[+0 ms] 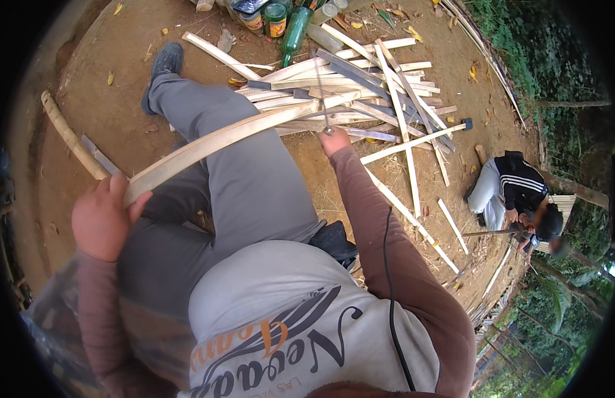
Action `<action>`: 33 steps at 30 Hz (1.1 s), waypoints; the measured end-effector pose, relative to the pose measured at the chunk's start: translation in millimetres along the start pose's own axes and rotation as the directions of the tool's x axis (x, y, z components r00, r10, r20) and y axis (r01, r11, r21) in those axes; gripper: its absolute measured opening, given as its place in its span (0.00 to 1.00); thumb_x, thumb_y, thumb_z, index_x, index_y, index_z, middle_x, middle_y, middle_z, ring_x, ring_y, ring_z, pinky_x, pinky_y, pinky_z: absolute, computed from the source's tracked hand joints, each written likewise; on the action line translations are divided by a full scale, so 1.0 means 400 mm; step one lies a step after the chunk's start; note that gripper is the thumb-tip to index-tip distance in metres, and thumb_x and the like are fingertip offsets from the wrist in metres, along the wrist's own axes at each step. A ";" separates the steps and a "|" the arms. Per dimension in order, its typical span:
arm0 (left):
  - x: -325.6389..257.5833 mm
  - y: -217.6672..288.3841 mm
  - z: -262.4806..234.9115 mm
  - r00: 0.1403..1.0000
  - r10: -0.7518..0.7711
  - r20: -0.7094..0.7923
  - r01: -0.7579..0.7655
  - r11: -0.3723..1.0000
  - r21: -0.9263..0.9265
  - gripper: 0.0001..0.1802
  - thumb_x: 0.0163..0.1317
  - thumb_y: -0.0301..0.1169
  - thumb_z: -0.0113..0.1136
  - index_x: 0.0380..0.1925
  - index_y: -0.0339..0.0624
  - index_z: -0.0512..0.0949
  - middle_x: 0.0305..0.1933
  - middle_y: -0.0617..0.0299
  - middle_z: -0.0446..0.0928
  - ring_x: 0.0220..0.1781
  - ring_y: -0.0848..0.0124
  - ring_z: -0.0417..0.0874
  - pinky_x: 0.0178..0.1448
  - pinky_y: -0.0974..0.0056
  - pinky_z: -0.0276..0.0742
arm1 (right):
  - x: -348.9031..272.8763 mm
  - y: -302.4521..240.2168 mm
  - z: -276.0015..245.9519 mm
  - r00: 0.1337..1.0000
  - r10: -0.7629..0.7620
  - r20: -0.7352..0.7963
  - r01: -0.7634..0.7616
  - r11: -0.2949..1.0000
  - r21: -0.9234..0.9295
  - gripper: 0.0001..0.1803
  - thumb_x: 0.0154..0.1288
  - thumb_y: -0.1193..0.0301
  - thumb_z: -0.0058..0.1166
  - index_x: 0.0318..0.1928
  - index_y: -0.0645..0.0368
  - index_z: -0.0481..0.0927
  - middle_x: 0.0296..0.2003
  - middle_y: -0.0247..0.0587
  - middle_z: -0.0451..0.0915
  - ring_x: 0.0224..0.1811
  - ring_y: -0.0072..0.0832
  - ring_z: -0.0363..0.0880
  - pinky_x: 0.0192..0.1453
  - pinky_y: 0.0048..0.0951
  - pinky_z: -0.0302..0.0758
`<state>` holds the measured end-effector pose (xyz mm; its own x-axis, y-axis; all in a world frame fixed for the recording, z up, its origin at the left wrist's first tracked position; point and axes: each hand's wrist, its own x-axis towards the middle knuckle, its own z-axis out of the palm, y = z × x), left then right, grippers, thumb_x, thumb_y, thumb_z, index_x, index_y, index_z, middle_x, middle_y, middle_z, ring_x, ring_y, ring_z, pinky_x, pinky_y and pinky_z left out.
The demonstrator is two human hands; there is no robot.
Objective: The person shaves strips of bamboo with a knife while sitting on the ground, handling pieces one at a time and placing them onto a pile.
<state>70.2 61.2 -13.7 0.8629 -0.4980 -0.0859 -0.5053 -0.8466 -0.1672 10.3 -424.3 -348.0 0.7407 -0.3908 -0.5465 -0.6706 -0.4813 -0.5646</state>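
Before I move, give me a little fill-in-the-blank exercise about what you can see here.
1. The left hand holds a long pale strip, while a long thin tool is in the ____ hand.
2. The camera wearer's trousers are coloured ____.
3. The stripes on the co-worker's black top are ____.
4. The long-necked bottle touching or close to the scattered strips is made of ____ glass.

Missing words: right; gray; white; green.

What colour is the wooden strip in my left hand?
The wooden strip is pale cream; the head view shows it best.
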 end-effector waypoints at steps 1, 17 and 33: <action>0.011 0.001 -0.006 1.000 0.013 -0.006 -0.013 1.000 -0.003 0.24 0.61 0.53 0.71 0.36 0.45 0.77 0.30 0.55 0.79 0.33 0.52 0.83 0.36 0.51 0.78 | -0.015 0.008 -0.019 0.998 -0.030 -0.062 0.028 0.999 -0.023 0.19 0.61 0.61 0.59 0.39 0.68 0.85 0.35 0.62 0.85 0.40 0.52 0.84 0.49 0.47 0.78; -0.132 -0.181 -0.120 0.992 -0.011 0.128 0.017 0.999 -0.044 0.28 0.62 0.53 0.71 0.36 0.38 0.74 0.30 0.45 0.75 0.34 0.42 0.78 0.37 0.44 0.71 | -0.088 0.214 -0.042 0.981 0.182 0.067 -0.192 0.962 0.195 0.13 0.64 0.64 0.63 0.29 0.60 0.79 0.19 0.42 0.76 0.20 0.37 0.74 0.28 0.41 0.70; -0.062 -0.167 -0.140 0.997 0.069 0.014 -0.070 0.995 0.068 0.28 0.61 0.55 0.70 0.35 0.40 0.74 0.31 0.48 0.76 0.33 0.44 0.78 0.36 0.46 0.73 | 0.006 0.256 -0.092 0.862 0.490 0.126 -0.498 0.776 0.388 0.09 0.66 0.67 0.61 0.33 0.59 0.79 0.16 0.35 0.73 0.12 0.28 0.69 0.18 0.37 0.64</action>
<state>81.9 119.6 54.5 0.8259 -0.5527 -0.1114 -0.5626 -0.7949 -0.2270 -54.9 -503.1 -384.3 0.3047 -0.4743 -0.8259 -0.9050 0.1260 -0.4063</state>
